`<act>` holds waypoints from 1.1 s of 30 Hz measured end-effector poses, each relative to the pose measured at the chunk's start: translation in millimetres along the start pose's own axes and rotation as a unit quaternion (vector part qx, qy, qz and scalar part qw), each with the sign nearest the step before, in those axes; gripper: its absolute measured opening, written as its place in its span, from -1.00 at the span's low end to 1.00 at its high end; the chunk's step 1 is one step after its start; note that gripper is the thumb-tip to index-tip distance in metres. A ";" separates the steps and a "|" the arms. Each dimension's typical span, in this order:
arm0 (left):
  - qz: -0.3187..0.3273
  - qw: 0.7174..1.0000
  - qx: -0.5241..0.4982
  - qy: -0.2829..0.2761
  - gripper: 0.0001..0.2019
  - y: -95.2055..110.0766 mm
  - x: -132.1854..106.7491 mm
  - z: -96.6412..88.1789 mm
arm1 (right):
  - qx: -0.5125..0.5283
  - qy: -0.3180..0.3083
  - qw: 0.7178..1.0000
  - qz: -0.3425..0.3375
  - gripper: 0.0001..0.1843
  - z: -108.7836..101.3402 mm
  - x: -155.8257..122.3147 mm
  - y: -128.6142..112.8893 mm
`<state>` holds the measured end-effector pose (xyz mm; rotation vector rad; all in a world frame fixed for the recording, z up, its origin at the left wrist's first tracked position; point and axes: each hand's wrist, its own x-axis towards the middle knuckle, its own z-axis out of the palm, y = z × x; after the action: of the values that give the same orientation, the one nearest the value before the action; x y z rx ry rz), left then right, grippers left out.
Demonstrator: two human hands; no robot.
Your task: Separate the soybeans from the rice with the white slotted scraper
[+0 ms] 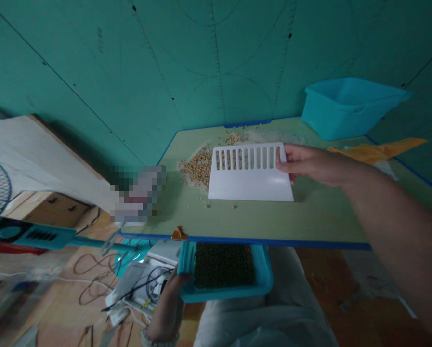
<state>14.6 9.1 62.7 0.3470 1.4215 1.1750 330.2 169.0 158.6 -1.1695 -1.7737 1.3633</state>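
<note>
My right hand [311, 164] grips the right end of a white plastic scraper with a row of slots [250, 173], which stands on the pale green table [259, 219]. Just left of and behind the scraper lies a heap of yellowish beans mixed with white grains [197, 166]. Below the table's front edge, my left hand [172, 299] holds the left side of a teal tray [262, 282] filled with dark green beans [223, 265], resting over my lap.
A teal tub [349, 106] stands at the table's back right, with an orange sheet [378, 149] beside it. A teal wall rises behind. A fan and cables lie on the floor at the left, next to a white board [38, 159].
</note>
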 end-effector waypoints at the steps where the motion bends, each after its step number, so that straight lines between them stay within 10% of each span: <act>1: -0.003 1.000 0.001 -0.021 -0.97 -0.4 -0.3 -0.3 | -0.002 0.001 1.000 0.002 -0.64 -5.0 -2.1 0.4; 10: -0.006 0.998 -0.018 -0.061 -0.92 -6.1 -0.3 -1.5 | 0.000 0.003 0.999 0.049 -0.60 -30.1 -10.6 8.7; 24: -0.021 0.998 -0.053 -0.040 -0.81 0.0 -2.2 4.9 | 0.030 -0.217 0.969 0.112 -0.66 2.0 -11.6 -0.1; 33: -0.024 0.997 -0.056 -0.056 -0.71 -4.0 1.2 0.5 | 0.043 -0.092 0.995 0.020 -0.63 5.0 -5.2 0.5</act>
<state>16.4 8.4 59.0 0.2957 1.2551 1.1727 328.3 162.2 156.9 -1.0670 -1.8061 1.5988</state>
